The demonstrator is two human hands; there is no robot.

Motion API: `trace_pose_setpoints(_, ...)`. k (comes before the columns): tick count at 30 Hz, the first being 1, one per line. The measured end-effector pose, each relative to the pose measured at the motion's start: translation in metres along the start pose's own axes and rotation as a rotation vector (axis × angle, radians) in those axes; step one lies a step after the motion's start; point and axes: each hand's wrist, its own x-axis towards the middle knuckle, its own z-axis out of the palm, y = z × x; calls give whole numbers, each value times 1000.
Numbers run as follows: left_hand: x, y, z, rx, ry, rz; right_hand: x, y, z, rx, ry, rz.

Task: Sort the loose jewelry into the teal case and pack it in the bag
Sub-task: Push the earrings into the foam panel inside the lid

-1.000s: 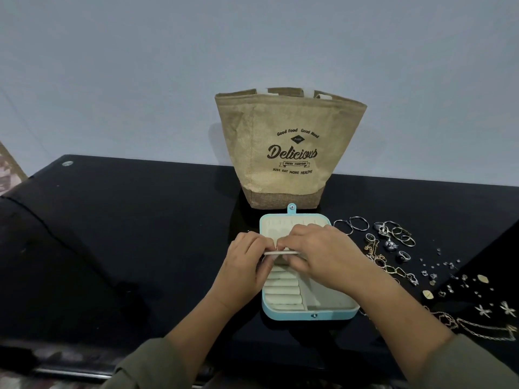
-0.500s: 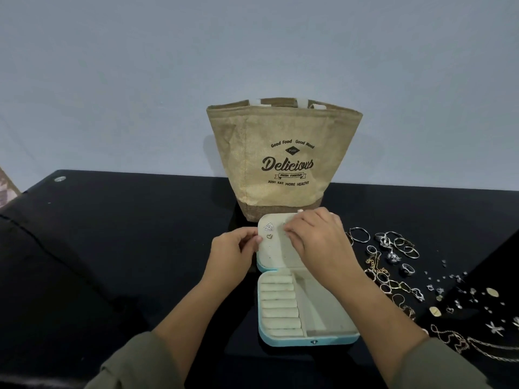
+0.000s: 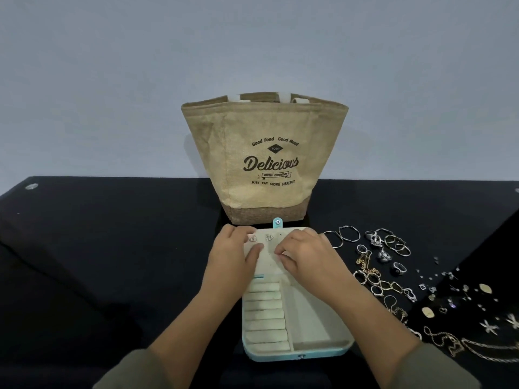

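The teal clamshell jewelry case (image 3: pixel 295 353) was laid open on the glossy black tabletop (image 3: pixel 112 248). Its cream, velvety earring panel (image 3: pixel 266 263) was found directly under the fingertips of both hands, and its row of padded cream ring rolls (image 3: pixel 265 313) just on the near side of the knuckles. The panel was held at its left edge by the left hand (image 3: pixel 231 256), with the thumb laid flat on the face and the fingers curled round the far corner. The right hand (image 3: pixel 307 255) was set on it with bent fingers bunched together and tips touching the fabric; whether a small piece was pinched there could not be told. Two silver heart-shaped studs (image 3: pixel 269 237) were seated just beyond the left thumb tip. Farther beyond the fingers, the tan woven bag (image 3: pixel 264 164), stiff and printed in dark lettering, was stood upright with its mouth open. Well to the right of the right fingers, the loose jewelry (image 3: pixel 387 265) was scattered: thin wire hoops, rings, linked gold chains and tiny studs. A stud or backing was judged likely to be lost if it slipped from the fingertips onto the dark, reflective top. The soft panel could be tipped by uneven pressure, and the fine chains tangled if dragged together.
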Motion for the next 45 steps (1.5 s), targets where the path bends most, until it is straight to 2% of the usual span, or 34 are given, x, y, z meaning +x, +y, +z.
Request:
trace_pose_setpoints(3, -5, 20, 11, 5, -64, 173, -5, 9, -12, 31, -92, 43)
trace_pose_setpoints(12, -7, 83, 58, 2, -264, 363, -59, 63, -62, 145, -134, 210)
trace_pose_setpoints(18, -16, 139, 101, -58, -355, 493, -113, 113, -101, 111, -148, 365)
trace_pose_setpoints(24, -28, 190, 138, -42, -463, 489, -161, 159, -135, 60, -162, 493)
trace_pose_setpoints(30, -34, 209, 161, -13, -496, 432, -188, 190, -148, 63, -136, 578)
trace_pose_setpoints(45, -47, 257, 206, 111, -574, 437, -224, 229, -161, 72, -154, 751)
